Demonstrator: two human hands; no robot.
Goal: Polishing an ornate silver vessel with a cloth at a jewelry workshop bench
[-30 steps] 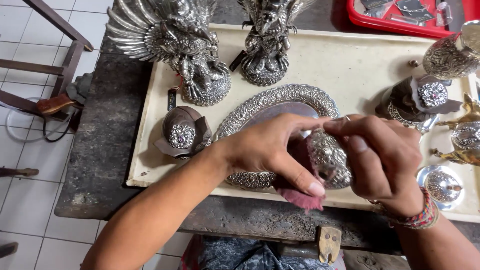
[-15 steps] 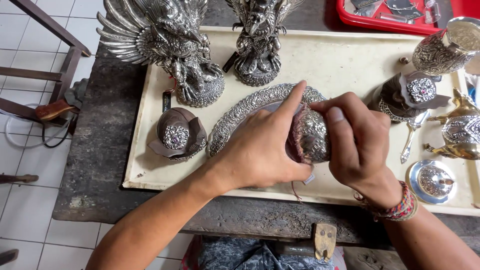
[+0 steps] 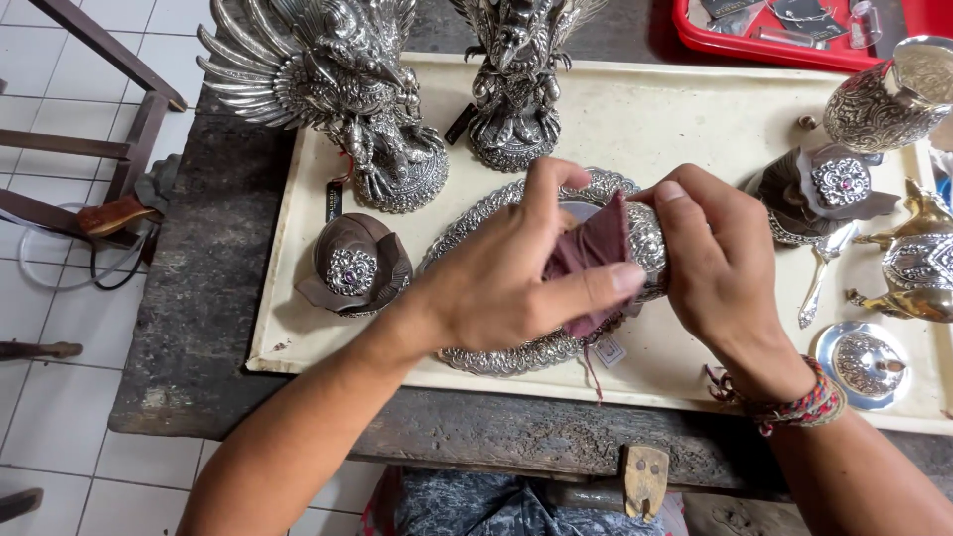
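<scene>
My left hand (image 3: 506, 283) pinches a dark red cloth (image 3: 588, 260) and presses it against a small embossed silver vessel (image 3: 647, 243). My right hand (image 3: 717, 266) grips that vessel from the right side, fingers wrapped over its top. Both hands hover just above an oval silver tray (image 3: 476, 352) with an ornate rim, which lies on a cream board (image 3: 685, 119). The hands hide most of the vessel. A small tag on a string (image 3: 608, 351) dangles below the cloth.
Two silver winged statues (image 3: 338, 89) (image 3: 516, 79) stand at the back of the board. A brown shell box with a silver medallion (image 3: 352, 266) sits left; another (image 3: 832, 189), a silver cup (image 3: 888, 94), teapot (image 3: 918, 263) and lid (image 3: 867, 362) crowd the right. A red tray (image 3: 774, 35) is behind.
The hands and vessel have lifted toward the middle of the tray. The cloth has come up over the vessel's left side, and the camera view has shifted down a little.
</scene>
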